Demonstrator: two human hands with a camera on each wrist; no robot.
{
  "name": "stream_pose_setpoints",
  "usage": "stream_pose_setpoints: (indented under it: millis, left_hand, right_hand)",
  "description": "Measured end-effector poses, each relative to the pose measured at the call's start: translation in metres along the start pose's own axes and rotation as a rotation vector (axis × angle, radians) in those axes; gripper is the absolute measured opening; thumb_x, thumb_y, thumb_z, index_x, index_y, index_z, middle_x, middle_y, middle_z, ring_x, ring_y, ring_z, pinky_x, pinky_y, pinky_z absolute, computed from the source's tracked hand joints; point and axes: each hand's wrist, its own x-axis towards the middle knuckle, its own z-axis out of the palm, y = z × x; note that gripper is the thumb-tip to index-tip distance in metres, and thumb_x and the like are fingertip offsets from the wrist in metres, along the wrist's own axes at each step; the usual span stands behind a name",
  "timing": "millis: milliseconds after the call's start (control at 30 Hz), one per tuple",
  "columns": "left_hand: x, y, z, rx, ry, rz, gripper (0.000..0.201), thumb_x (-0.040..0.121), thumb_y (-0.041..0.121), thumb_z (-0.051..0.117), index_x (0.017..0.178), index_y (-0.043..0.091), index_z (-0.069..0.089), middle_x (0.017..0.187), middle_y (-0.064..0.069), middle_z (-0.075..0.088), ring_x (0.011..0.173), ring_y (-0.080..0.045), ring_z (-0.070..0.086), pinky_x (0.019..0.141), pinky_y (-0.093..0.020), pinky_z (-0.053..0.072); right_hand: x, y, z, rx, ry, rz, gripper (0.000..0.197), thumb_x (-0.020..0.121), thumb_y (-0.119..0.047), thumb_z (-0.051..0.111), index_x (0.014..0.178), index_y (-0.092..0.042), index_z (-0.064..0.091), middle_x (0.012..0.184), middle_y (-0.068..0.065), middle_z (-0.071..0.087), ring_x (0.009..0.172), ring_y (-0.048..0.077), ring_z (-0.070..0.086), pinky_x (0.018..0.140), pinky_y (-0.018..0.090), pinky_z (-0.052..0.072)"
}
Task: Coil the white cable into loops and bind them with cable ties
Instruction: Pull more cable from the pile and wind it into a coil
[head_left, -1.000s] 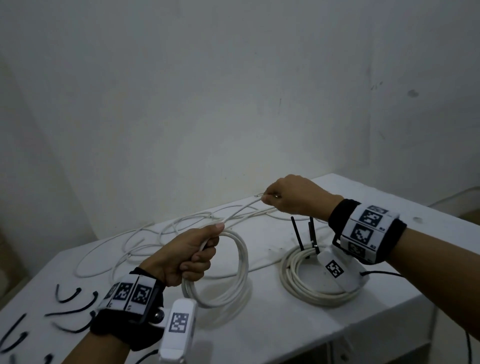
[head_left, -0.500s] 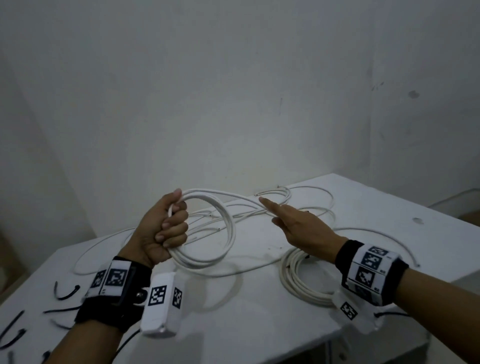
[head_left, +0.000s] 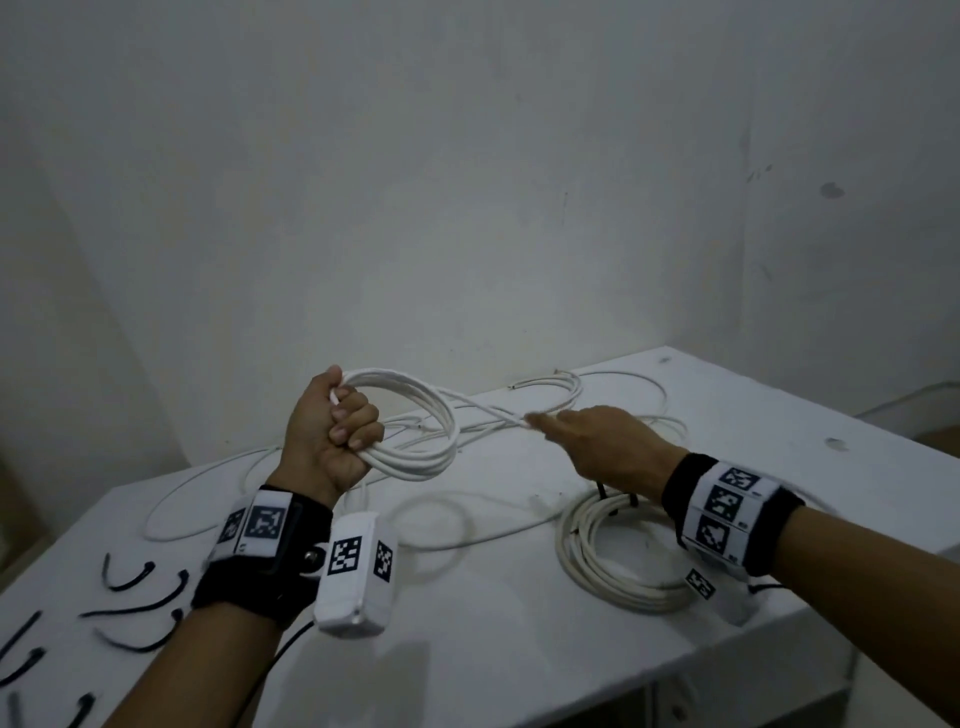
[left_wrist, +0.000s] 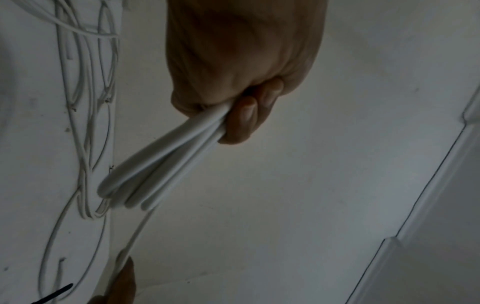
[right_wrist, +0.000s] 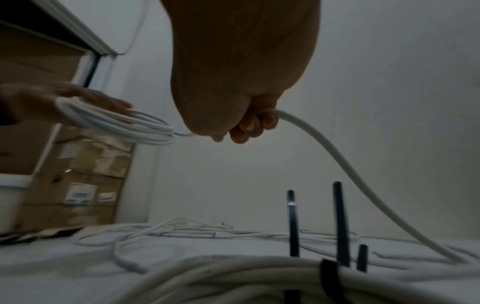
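Left hand (head_left: 332, 436) fisted and raised; right hand (head_left: 605, 447) reaches forward, grip curled.

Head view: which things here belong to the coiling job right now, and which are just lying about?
In the job:
- left hand gripping the loops
- right hand feeding loose cable
- spare ties

Lying about:
- finished tied coil
- cardboard boxes
- table

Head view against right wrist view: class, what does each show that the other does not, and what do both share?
Only the head view shows loose black ties on the table and the marker bands on the wrists. Only the right wrist view shows cardboard boxes and the right hand's curled fingers gripping the cable. Both show the left hand holding the coil and the tied bundle.
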Motion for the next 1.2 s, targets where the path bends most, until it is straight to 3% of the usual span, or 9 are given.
stream_pose_setpoints:
  millis: [233,367,533,633,733,800,967,1067,1200]
  left_hand:
    - [0.011,-0.027,0.024,0.048,0.161,0.047,0.041,0.101,0.034,0.037,0.062,0.021,0.031,0.033,0.008,0.027,0.021,-0.005,0.023,0.025,-0.014,0.016]
    - [0.012,-0.040,0.036,0.134,0.223,0.088,0.039,0.100,0.033,0.043,0.064,0.019,0.034,0.036,0.006,0.029,0.023,-0.006,0.023,0.029,-0.011,0.017]
    - [0.010,-0.027,0.045,0.170,0.253,0.210,0.039,0.100,0.030,0.042,0.064,0.019,0.032,0.036,0.006,0.028,0.023,-0.007,0.022,0.031,-0.009,0.016]
    - [0.009,-0.013,0.042,0.126,0.276,0.248,0.040,0.101,0.030,0.039,0.063,0.020,0.029,0.035,0.007,0.027,0.023,-0.007,0.021,0.030,-0.010,0.015]
    - [0.010,-0.004,0.042,0.132,0.309,0.301,0.042,0.100,0.031,0.040,0.061,0.020,0.029,0.035,0.006,0.027,0.024,-0.008,0.021,0.031,-0.010,0.015]
    - [0.009,-0.002,0.045,0.133,0.334,0.329,0.043,0.099,0.031,0.041,0.060,0.019,0.029,0.035,0.006,0.027,0.025,-0.009,0.021,0.032,-0.010,0.016]
    - [0.010,-0.021,0.056,0.304,0.363,0.415,0.043,0.098,0.031,0.044,0.060,0.015,0.033,0.036,0.003,0.031,0.026,-0.011,0.025,0.035,-0.013,0.020]
    - [0.013,-0.043,0.062,0.515,0.316,0.413,0.041,0.099,0.036,0.047,0.065,0.015,0.037,0.038,0.002,0.033,0.028,-0.013,0.028,0.036,-0.016,0.025]
    - [0.008,-0.064,0.067,0.891,0.169,0.374,0.043,0.098,0.038,0.050,0.068,0.008,0.050,0.051,-0.006,0.047,0.042,-0.015,0.042,0.042,-0.022,0.036]
  right_hand:
    - [-0.001,-0.058,-0.019,-0.192,-0.059,-0.244,0.034,0.096,-0.004,0.034,0.128,-0.001,0.042,0.095,0.012,0.059,0.077,0.032,0.061,0.054,0.036,0.034]
    - [-0.004,-0.076,-0.032,-0.100,-0.075,-0.339,0.032,0.087,0.000,0.029,0.114,-0.003,0.047,0.066,0.010,0.053,0.047,0.025,0.044,0.042,0.029,0.027]
    - [-0.016,-0.075,-0.014,0.322,-0.166,-0.090,0.043,0.091,-0.012,0.051,0.127,-0.018,0.029,0.071,0.002,0.045,0.067,0.026,0.049,0.058,0.032,0.034]
    - [-0.028,-0.061,0.000,0.354,-0.186,-0.003,0.040,0.095,-0.023,0.049,0.129,-0.021,0.027,0.073,0.001,0.045,0.069,0.026,0.048,0.062,0.031,0.035]
    - [-0.037,-0.040,0.013,0.268,-0.236,0.042,0.032,0.099,-0.023,0.041,0.129,-0.018,0.030,0.089,0.011,0.058,0.081,0.032,0.057,0.064,0.033,0.035]
    - [-0.039,-0.029,0.013,0.129,-0.219,-0.036,0.032,0.100,-0.020,0.038,0.131,-0.017,0.035,0.096,0.011,0.062,0.086,0.032,0.060,0.065,0.032,0.031]
    - [-0.024,-0.031,-0.010,-0.067,0.104,-0.375,0.038,0.064,-0.003,0.077,0.098,-0.016,0.065,0.059,0.001,0.053,0.046,0.019,0.050,0.046,0.024,0.023]
    - [-0.007,-0.047,-0.037,-0.003,0.210,-0.593,0.017,0.072,-0.006,0.078,0.085,-0.008,0.067,0.061,0.006,0.056,0.050,0.024,0.054,0.041,0.026,0.034]
    - [0.022,-0.056,-0.066,0.036,0.250,-0.627,0.014,0.073,-0.002,0.076,0.082,-0.004,0.066,0.073,0.011,0.064,0.058,0.029,0.060,0.045,0.034,0.049]
